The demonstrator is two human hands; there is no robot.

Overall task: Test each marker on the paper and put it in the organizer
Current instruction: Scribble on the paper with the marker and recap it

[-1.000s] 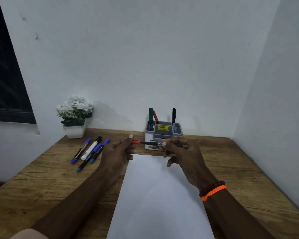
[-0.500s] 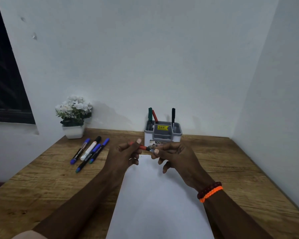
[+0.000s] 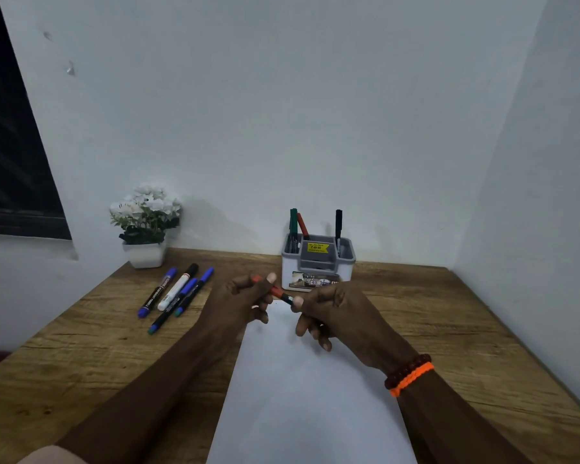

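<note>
We hold a red marker (image 3: pixel 275 291) in both hands above the far end of the paper (image 3: pixel 302 390), just in front of the organizer (image 3: pixel 317 266) at the desk's (image 3: pixel 81 363) back edge. Our left hand (image 3: pixel 235 306) curls round the red cap end, thumb pressed on top; our right hand (image 3: pixel 332 313) pinches the dark barrel. Whether cap and barrel have parted we cannot tell.

The step in hand looks like uncapping for a test stroke. Done well, we pull straight along the marker's axis, keeping the barrel steady in the right hand, keep the cap in the left so it is not lost, then bring the tip down onto the sheet beneath for one short line.

The organizer, grey-rimmed with a yellow sticker, holds three markers upright: a green marker (image 3: pixel 293 226) and a second red marker (image 3: pixel 303 226) in its left back slot, a black marker (image 3: pixel 338 226) in the right one. Its middle compartments show nothing we can make out. Four markers (image 3: pixel 176 296) wait loose near the desk's left edge, beside a potted plant (image 3: pixel 144 222) in the back left corner.
</note>
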